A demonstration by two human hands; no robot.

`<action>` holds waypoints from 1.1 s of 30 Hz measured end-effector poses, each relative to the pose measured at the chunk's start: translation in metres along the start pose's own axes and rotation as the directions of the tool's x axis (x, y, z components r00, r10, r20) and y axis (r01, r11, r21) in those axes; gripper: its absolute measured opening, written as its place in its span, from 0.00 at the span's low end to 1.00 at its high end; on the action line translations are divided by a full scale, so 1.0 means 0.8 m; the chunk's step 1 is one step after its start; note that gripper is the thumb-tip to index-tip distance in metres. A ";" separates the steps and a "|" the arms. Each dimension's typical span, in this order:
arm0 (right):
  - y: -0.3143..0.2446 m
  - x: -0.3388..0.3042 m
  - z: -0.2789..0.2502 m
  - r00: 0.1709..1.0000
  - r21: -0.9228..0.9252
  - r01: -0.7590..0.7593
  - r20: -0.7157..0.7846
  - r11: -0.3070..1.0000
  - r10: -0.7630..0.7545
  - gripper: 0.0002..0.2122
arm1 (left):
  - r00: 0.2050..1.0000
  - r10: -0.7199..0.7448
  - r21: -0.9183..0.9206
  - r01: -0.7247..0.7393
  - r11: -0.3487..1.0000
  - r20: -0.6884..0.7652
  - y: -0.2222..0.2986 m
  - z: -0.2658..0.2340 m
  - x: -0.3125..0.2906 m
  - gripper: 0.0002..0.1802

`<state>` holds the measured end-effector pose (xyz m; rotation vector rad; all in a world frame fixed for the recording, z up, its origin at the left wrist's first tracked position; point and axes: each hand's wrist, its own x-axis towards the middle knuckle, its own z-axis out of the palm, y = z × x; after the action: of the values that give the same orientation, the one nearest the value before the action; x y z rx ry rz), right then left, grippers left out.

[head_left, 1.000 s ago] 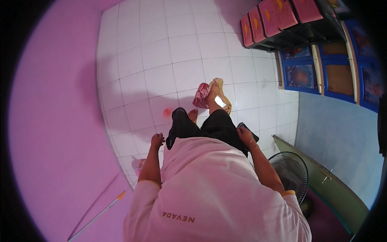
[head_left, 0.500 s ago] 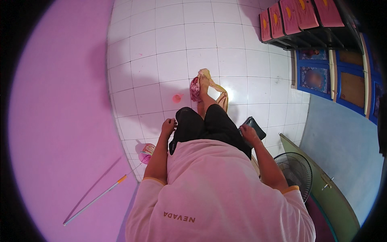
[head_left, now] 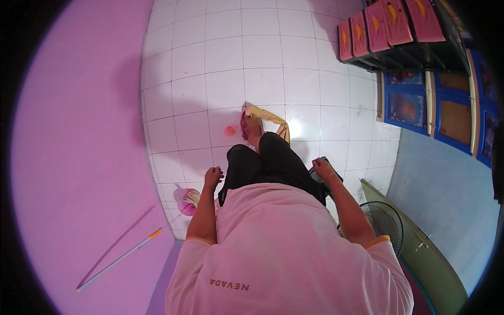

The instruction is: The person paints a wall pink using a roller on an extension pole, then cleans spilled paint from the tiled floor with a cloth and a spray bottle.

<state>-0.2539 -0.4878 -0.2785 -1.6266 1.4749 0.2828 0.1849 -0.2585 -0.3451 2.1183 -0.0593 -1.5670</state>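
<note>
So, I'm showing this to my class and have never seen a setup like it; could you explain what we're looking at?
There is no machine here: these are a person's two bare hands. A wide fisheye camera on their head looks down, so straight edges bend near the rim.

The left hand hangs beside the black shorts, fingers loosely curled. The right hand is by a dark, flat object; I can't tell whether they touch. I see nothing held, though the palms are hidden.

On the white tiled floor lies a maroon and yellowish cloth around a bare foot. Left of it is a small pinkish-orange object, perhaps a cup.
</note>
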 end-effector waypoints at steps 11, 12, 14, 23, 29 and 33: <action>-0.003 -0.019 -0.004 0.999 0.043 -0.047 -0.008 0.998 0.047 0.14 | 0.997 0.042 0.080 -0.047 0.996 0.066 0.049 0.019 0.029 0.19; -0.002 -0.021 -0.005 0.999 0.036 -0.053 0.007 0.998 0.053 0.14 | 0.997 0.056 0.081 -0.060 0.995 0.054 0.055 0.021 0.034 0.19; 0.005 -0.026 -0.005 0.996 0.029 -0.085 0.015 0.996 0.085 0.14 | 0.997 0.070 0.069 -0.073 0.995 0.044 0.063 0.024 0.036 0.19; 0.034 -0.048 -0.006 0.996 -0.044 -0.057 -0.077 0.997 0.053 0.13 | 0.989 0.091 0.117 -0.105 0.988 0.119 0.081 0.036 0.040 0.20; 0.044 -0.047 0.005 0.997 0.019 -0.029 -0.073 0.999 0.030 0.13 | 0.994 0.078 0.138 -0.088 0.986 0.077 0.065 0.032 0.036 0.19; 0.053 -0.037 0.017 0.997 0.133 -0.041 -0.065 0.990 0.050 0.14 | 0.997 0.053 0.147 -0.059 0.987 0.048 0.048 0.022 0.037 0.19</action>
<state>-0.2944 -0.4536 -0.2854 -1.5114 1.5511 0.1529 0.1891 -0.3081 -0.3591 2.1746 -0.2559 -1.6208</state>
